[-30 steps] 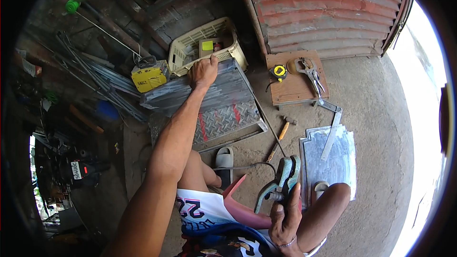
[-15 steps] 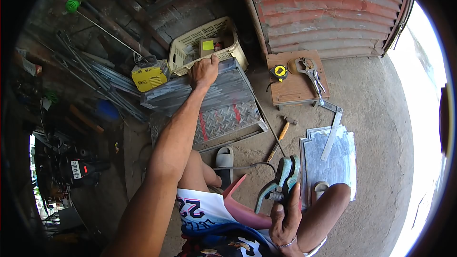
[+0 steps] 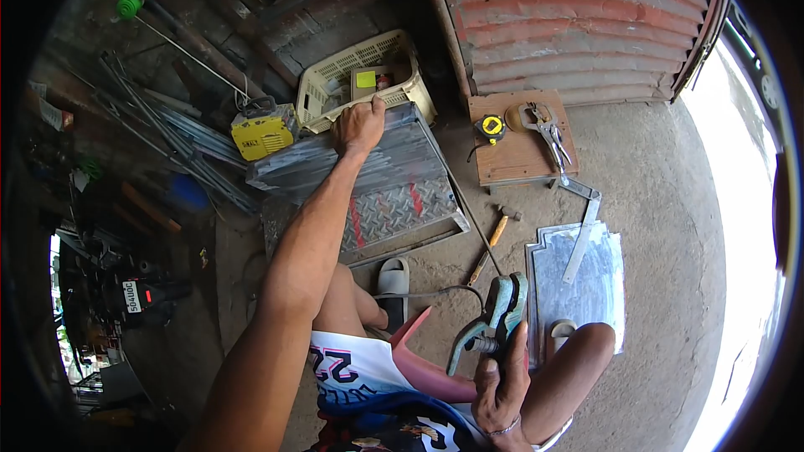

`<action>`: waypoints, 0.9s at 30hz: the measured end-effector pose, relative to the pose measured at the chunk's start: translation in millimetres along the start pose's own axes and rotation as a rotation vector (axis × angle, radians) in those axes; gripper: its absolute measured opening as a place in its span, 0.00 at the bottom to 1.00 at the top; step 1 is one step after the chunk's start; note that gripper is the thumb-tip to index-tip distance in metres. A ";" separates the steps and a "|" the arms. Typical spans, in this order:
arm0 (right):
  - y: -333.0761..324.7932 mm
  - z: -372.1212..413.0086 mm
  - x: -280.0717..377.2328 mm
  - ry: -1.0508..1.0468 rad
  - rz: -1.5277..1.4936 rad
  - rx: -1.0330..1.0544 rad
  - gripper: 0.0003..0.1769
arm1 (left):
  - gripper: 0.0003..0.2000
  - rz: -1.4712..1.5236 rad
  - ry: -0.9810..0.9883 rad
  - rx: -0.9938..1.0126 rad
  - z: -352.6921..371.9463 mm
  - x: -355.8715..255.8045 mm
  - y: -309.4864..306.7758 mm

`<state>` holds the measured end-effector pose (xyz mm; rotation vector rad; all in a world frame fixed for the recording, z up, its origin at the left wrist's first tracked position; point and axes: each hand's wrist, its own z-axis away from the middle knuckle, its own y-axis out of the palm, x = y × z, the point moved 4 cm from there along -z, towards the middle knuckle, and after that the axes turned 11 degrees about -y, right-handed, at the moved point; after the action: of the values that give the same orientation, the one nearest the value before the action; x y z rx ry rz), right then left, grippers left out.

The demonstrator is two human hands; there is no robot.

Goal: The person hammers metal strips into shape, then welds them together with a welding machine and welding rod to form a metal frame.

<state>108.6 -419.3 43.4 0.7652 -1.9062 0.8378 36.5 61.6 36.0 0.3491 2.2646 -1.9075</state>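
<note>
My left hand (image 3: 358, 126) reaches far forward and grips the far edge of a stack of grey metal sheets (image 3: 368, 159) lying on a checker plate (image 3: 394, 209). Close to my lap, my right hand (image 3: 501, 385) holds a teal welding electrode holder (image 3: 496, 318) upright, its cable (image 3: 435, 291) trailing left across the ground. A cut metal sheet (image 3: 578, 285) lies on the ground beside my right knee, with a steel square (image 3: 584, 230) resting on it.
A cream plastic crate (image 3: 335, 88) and a yellow welder (image 3: 261, 136) sit behind the stack. A wooden stool (image 3: 519, 155) carries a tape measure (image 3: 491, 125) and locking pliers (image 3: 546, 130). A hammer (image 3: 494, 238) lies on the concrete. Metal rods (image 3: 167, 130) are piled at left.
</note>
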 end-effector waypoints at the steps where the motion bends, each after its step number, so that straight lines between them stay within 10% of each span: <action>1: -0.1 1.6 -1.8 0.046 -0.008 0.020 0.36 | 0.31 -0.003 -0.012 0.007 1.0 -0.5 -0.7; 27: 4.4 14.2 -13.8 0.173 -0.121 0.014 0.37 | 0.29 0.027 -0.001 -0.036 -0.7 0.5 -0.7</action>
<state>104.0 -425.7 24.7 0.7823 -1.6861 0.8158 35.9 62.2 36.6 0.3723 2.2786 -1.8517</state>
